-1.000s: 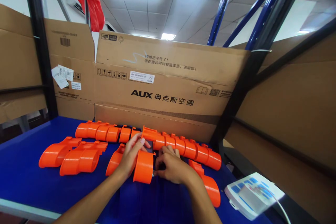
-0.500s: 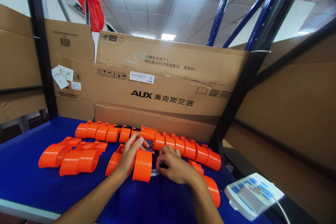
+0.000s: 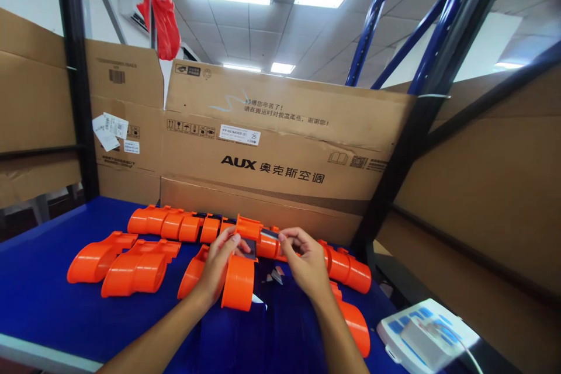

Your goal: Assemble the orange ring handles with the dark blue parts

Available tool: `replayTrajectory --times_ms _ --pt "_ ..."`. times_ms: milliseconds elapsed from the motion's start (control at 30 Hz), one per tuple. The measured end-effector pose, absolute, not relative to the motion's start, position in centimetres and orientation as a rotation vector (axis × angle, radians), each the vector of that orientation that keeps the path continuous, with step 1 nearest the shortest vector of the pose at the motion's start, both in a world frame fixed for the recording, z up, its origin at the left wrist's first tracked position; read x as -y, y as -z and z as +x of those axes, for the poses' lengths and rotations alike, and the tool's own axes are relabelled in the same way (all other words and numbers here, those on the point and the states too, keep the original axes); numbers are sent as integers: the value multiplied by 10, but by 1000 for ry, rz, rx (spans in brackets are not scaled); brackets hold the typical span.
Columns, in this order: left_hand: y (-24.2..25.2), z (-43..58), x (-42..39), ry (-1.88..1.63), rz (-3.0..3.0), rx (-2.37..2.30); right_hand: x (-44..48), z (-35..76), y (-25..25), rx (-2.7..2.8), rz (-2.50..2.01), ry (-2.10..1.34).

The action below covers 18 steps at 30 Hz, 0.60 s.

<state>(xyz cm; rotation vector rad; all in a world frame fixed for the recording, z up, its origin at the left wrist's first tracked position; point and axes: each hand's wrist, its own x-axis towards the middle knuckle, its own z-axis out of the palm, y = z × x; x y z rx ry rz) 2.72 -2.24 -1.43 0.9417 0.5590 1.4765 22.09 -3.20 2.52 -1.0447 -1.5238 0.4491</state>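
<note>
So the person has an orange part (image 3: pixel 239 284) up over the front-middle of the blue tabletop (image 3: pixel 48 280), and the left hand (image 3: pixel 214 267) has a proper grip on it, thumb and fingers round its left side. It's kind of a two-piece shape, a chunky section up top, a rounded one below, with a dark flat bit between them.

The right hand (image 3: pixel 307 262) is pinching a thin strip (image 3: pixel 269 235) by its right end, and the other end reaches up to the top section; can't tell if they actually touch. Just below, between the hands, there are some pale scraps (image 3: pixel 277 275) on the blue.

Behind all that is a row of orange pieces (image 3: pixel 144 221), with a few more lying nearer on both sides. Over on the right is a white power strip (image 3: pixel 425 333) with a plug in it, and a cardboard panel (image 3: pixel 280 146) stands along the back.
</note>
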Motion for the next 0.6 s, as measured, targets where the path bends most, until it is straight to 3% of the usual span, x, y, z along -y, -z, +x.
replayTrajectory --times_ms 600 --pt "10 28 30 -1422 1031 -568 20 207 -14 1115 -820 -702"
